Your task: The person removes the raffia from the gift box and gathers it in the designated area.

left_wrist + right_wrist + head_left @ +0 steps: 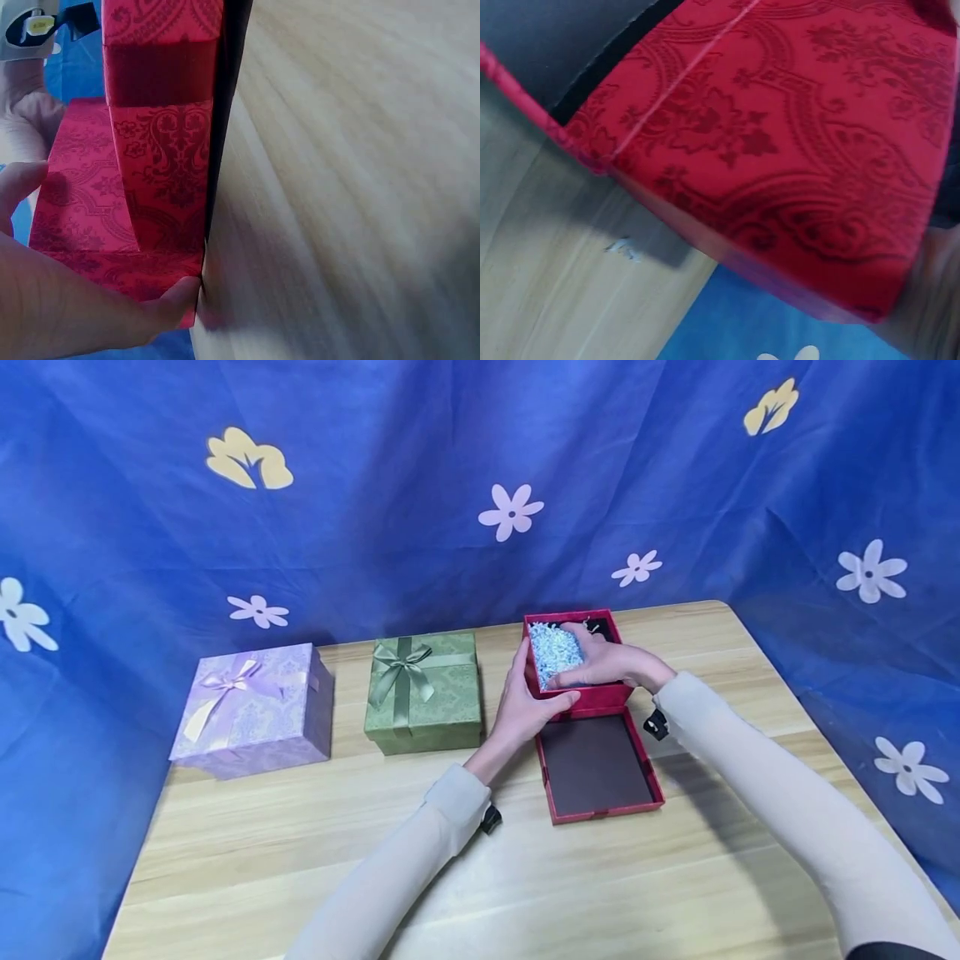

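Note:
A red patterned gift box [592, 697] stands open near the back of the table, its lid [596, 760] lying in front with the dark inside facing up. Pale blue shredded paper [553, 652] fills its left part; the dark inside shows at the right. My left hand [521, 706] grips the box at its front left corner, thumb along the front and fingers up the left side. From the right, my right hand [603, 660] reaches into the box, thumb and fingers curved around the shredded paper. In the right wrist view the box wall [795, 150] hides those fingertips.
To the left of the red box stands a green gift box [423, 693] with a ribbon bow. Farther left is a lilac gift box [251, 710], also bowed. A blue curtain [420, 527] with flowers hangs behind the wooden table [540, 893]. A small shred [622, 249] lies on the tabletop.

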Motion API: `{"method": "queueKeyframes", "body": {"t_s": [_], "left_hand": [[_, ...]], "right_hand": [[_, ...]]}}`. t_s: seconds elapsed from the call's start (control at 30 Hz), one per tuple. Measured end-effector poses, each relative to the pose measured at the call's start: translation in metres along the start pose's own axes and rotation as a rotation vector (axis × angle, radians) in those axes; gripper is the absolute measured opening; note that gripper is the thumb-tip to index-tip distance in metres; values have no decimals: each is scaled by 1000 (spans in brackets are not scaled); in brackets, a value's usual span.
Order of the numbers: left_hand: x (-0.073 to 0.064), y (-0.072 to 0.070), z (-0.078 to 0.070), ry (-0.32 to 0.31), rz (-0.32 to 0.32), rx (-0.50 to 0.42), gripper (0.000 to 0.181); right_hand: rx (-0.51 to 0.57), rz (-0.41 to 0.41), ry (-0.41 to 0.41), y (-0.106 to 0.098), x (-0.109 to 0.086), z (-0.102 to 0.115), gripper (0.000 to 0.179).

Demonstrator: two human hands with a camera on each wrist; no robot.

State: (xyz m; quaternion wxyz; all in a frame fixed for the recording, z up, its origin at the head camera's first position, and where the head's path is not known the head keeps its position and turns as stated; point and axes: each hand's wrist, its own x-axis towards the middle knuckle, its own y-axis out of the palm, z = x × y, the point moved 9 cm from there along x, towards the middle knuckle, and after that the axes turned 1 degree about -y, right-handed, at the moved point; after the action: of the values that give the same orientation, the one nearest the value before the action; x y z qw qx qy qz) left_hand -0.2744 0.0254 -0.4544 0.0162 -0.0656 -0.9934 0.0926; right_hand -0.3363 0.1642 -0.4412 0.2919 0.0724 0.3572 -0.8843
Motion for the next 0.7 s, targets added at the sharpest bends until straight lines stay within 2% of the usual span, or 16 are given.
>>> {"method": "queueKeyframes", "body": {"t_s": [0.2,0.23,0.33,0.43,0.47,0.57,0.7], "left_hand": [[2,0,3,7,-17,5,116],[7,1,12,23,-25,4,119],[10,1,18,21,-32,14,117],[10,2,18,13,-25,13,117],[4,1,9,-7,-19,17,114],[1,1,4,-25,-10,17,114],[-3,-3,7,-54,-28,41,114]], "right_hand": [[107,77,-88,5,2,-1,109],[122,90,-98,6,2,-1,110],[158,115,-115,7,3,-2,112],[173,114,-112,8,6,-3,114],[175,114,-108,9,7,-3,115],[166,110,-94,12,12,-2,115],[191,123,-95,19,22,-1,112]]}}
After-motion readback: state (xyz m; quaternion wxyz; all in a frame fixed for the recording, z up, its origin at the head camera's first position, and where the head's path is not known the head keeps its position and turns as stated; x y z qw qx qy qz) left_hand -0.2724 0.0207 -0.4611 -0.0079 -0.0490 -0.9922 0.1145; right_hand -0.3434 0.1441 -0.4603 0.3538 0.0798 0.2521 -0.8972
